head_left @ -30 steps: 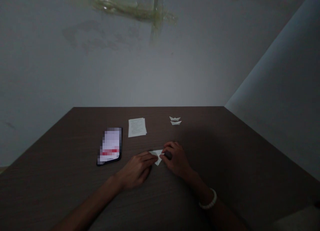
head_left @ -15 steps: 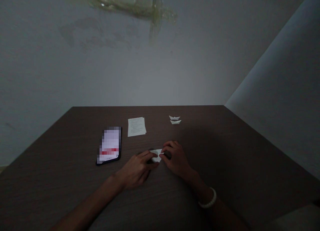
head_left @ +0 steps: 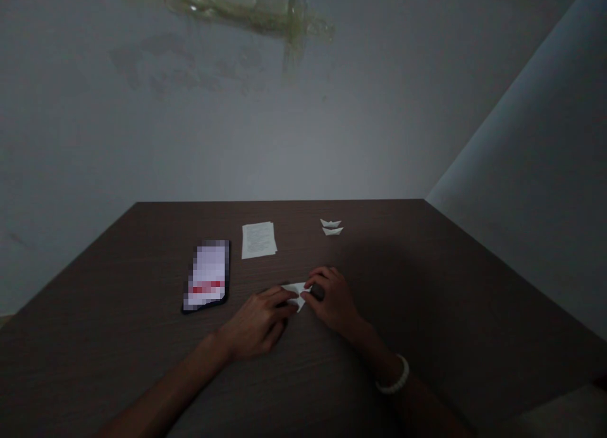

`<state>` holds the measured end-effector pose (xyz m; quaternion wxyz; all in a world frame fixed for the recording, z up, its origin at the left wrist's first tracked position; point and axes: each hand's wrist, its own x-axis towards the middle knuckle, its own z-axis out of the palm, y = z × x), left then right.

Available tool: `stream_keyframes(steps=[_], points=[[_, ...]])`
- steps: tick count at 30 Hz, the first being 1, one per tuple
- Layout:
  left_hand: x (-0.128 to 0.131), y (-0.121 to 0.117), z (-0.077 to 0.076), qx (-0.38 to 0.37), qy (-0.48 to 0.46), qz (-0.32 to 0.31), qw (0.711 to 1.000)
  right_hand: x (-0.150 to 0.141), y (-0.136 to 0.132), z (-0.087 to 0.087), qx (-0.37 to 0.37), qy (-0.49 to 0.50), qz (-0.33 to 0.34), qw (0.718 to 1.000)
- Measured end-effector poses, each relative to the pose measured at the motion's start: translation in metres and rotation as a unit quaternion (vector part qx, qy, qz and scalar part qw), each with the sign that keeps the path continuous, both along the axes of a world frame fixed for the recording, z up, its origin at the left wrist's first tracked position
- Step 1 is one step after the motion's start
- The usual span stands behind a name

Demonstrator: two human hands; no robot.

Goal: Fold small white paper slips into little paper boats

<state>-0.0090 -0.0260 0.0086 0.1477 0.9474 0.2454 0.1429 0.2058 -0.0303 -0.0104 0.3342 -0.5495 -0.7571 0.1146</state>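
A small white piece of folded paper (head_left: 300, 289) lies on the dark table in front of me, partly covered by my fingers. My left hand (head_left: 258, 319) presses on its left side with fingers closed over the edge. On the right side, my right hand (head_left: 331, 301) pinches the paper between thumb and fingers; a pale bracelet (head_left: 396, 378) circles that wrist. Further back, two small folded paper boats (head_left: 332, 227) stand one behind the other. To their left rests a short stack of printed paper sheets (head_left: 258, 240).
A phone (head_left: 208, 273) with a lit, blurred screen lies on the left part of the brown table (head_left: 142, 248). Behind the table's far edge rises a grey wall (head_left: 303, 141) with stains and tape. Another wall slants in on the right.
The near right corner of the paper between my hands has been folded in, so its lower edge now slants to a point. Both hands have barely moved.
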Motion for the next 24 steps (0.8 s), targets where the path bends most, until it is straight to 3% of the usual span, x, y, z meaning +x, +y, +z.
stream_keyframes(steps=[17,24], points=[[0.0037,-0.002,0.0059,0.033,0.032,0.007,0.999,0.0042,-0.005,0.0014,0.042,0.015,0.023,0.999],[0.0033,-0.0015,0.0063,0.012,0.013,0.0,1.0,0.0032,-0.006,0.0034,0.018,-0.003,0.039,0.999]])
